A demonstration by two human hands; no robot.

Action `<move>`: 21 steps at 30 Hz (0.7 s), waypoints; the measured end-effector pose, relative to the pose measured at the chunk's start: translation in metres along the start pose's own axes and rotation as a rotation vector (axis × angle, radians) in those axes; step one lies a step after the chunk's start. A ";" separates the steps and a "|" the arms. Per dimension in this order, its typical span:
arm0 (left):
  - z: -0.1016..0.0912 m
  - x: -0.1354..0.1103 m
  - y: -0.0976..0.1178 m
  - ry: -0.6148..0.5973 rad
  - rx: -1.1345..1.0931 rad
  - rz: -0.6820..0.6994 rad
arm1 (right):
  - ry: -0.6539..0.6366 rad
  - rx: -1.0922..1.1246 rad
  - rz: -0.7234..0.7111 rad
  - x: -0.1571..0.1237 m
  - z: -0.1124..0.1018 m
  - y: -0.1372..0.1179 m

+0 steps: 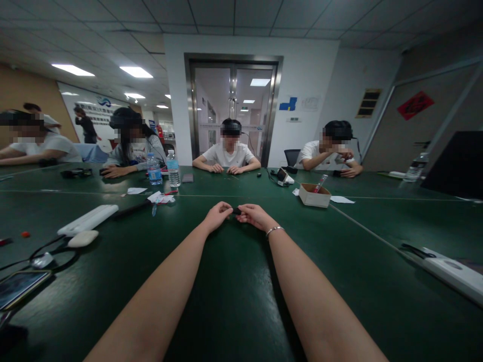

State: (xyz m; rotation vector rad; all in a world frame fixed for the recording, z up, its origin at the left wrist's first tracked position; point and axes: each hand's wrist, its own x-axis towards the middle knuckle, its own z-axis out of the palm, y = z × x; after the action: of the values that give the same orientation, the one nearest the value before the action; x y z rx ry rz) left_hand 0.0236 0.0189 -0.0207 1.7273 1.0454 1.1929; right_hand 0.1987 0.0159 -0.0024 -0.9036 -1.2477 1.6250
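Black item [236, 211] handheld, tube [321, 183] in box [314, 199]

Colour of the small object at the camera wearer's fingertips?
The small object looks black; the head view, the only one, shows it.

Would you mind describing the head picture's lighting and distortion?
Head view: ceiling lights glare white; table shows a soft sheen. Head view again: edges look stretched; the black piece between left hand and right hand shows little detail.
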 end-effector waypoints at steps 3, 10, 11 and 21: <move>0.000 0.001 -0.001 -0.015 0.020 -0.046 | -0.005 0.001 0.006 0.000 0.000 0.000; 0.000 0.000 0.002 -0.016 0.041 -0.049 | -0.016 0.004 0.013 -0.001 0.000 -0.001; 0.000 0.000 0.002 -0.014 0.046 -0.043 | -0.016 0.005 0.011 -0.001 0.000 -0.001; -0.001 0.003 -0.002 -0.035 0.083 -0.060 | -0.024 0.009 0.004 -0.002 0.000 -0.001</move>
State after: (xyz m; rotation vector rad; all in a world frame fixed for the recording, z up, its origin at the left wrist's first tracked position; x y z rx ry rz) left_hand 0.0234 0.0223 -0.0211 1.7617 1.1322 1.0921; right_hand 0.1994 0.0140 -0.0014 -0.8841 -1.2540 1.6480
